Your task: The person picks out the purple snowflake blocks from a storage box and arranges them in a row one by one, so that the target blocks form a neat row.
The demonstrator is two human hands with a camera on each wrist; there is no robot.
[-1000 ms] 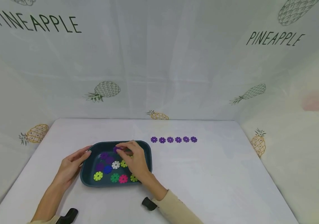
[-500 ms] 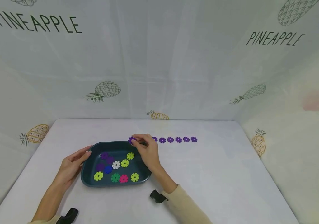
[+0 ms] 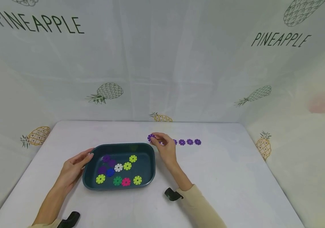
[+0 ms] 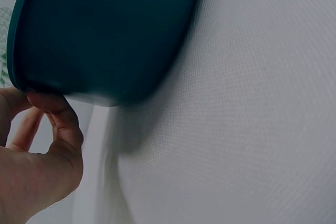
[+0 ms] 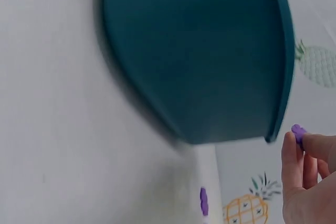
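A dark teal tray (image 3: 146, 160) stands on the white table, and my left hand (image 3: 71, 169) grips its upper left corner between thumb and fingers. Inside lie several flower-shaped discs: purple ones, a blue disc (image 3: 110, 172), a white disc (image 3: 118, 167), a green disc (image 3: 117, 180), a pink disc (image 3: 126, 181) and several yellow-green ones. Beyond the tray's far right corner, my right hand (image 3: 168, 152) pinches a purple flower disc (image 3: 150, 137) above the table. A row of purple discs (image 3: 182, 142) lies on the table to its right; the hand partly hides the row's left end.
White cloth (image 3: 162, 63) printed with pineapples hangs behind and beside the table (image 3: 222, 177). Black wrist mounts (image 3: 173, 194) sit by both sleeves. The tray's raised rim stands between my two hands.
My right hand has lifted a purple disc out of the tray and carried it right, over the rim, to the row's left end. The left hand and tray have stayed in place.
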